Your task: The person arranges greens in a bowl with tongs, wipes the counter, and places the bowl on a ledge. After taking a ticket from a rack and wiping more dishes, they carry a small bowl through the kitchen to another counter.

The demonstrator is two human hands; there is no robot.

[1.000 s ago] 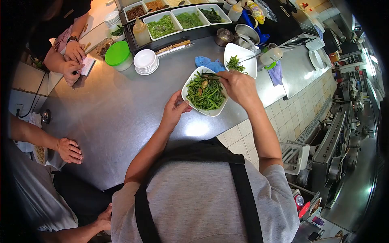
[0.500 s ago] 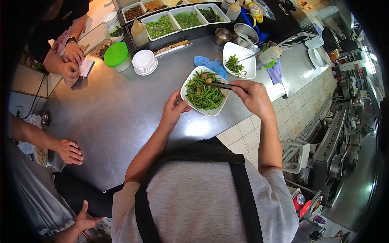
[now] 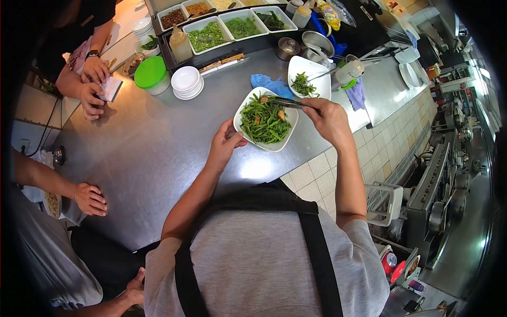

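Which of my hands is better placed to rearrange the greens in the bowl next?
Probably your right hand: it holds the dark tongs, their tips at the greens. Your left hand grips the edge of the white bowl, so it seems better suited to steadying.

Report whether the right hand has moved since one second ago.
Yes: judged against the blue cloth, the right hand has shifted toward the picture's right and slightly down, farther from the cloth.
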